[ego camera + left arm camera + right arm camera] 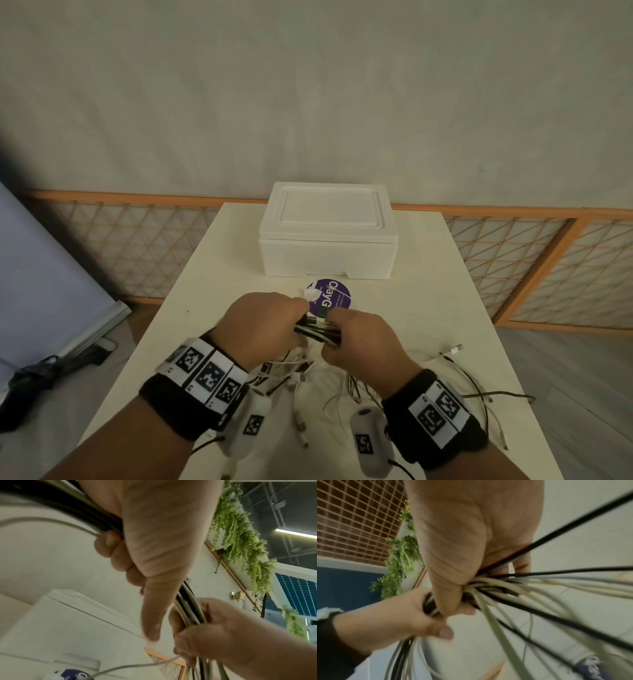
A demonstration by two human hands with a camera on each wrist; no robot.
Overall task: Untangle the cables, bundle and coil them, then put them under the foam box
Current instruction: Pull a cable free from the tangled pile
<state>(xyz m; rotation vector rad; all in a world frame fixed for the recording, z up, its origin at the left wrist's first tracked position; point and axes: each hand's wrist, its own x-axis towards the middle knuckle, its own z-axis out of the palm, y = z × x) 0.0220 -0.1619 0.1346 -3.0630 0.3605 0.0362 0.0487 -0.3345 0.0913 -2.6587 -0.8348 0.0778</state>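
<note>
A bunch of black and white cables (317, 331) is gripped by the left hand (262, 323) and the right hand (359, 342), fingers curled round it, in front of the foam box (329, 229). Loose cable ends (455, 380) are spread over the table (445, 274) nearer than the box. A purple round label (337, 296) lies just before the box.
</note>
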